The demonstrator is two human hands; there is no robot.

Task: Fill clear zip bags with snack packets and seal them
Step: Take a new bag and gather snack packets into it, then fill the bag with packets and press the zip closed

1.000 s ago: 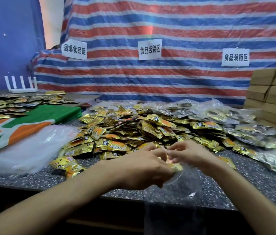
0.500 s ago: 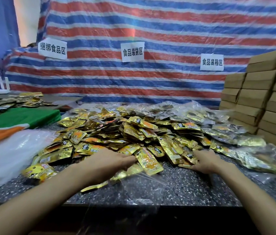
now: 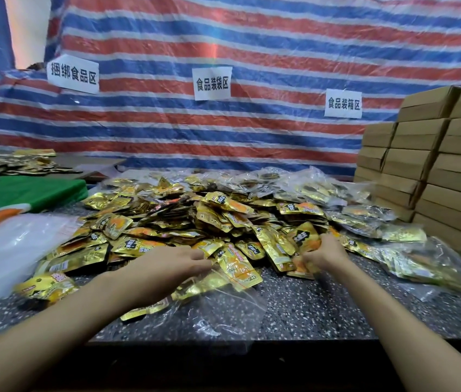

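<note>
My right hand point(image 3: 322, 254) clenches a few packets point(image 3: 303, 237) at the near edge of the pile point(image 3: 184, 219); my left hand point(image 3: 167, 268) pinches the bag point(image 3: 232, 309) at its mouth. A speckled counter point(image 3: 336, 304) carries the pile, with a striped tarp point(image 3: 252, 38) behind it and boxes point(image 3: 433, 171) to its right. Bare counter runs from the pile to the front edge. The bag lies there flat, mouth toward the pile, long axis running back toward me.

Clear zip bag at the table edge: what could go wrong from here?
1. The clear zip bag lies limp with its bottom at the front edge of the table; added weight might drag it off.
2. The right hand grips several snack packets at once; some may miss the mouth that the left hand pinches.
</note>
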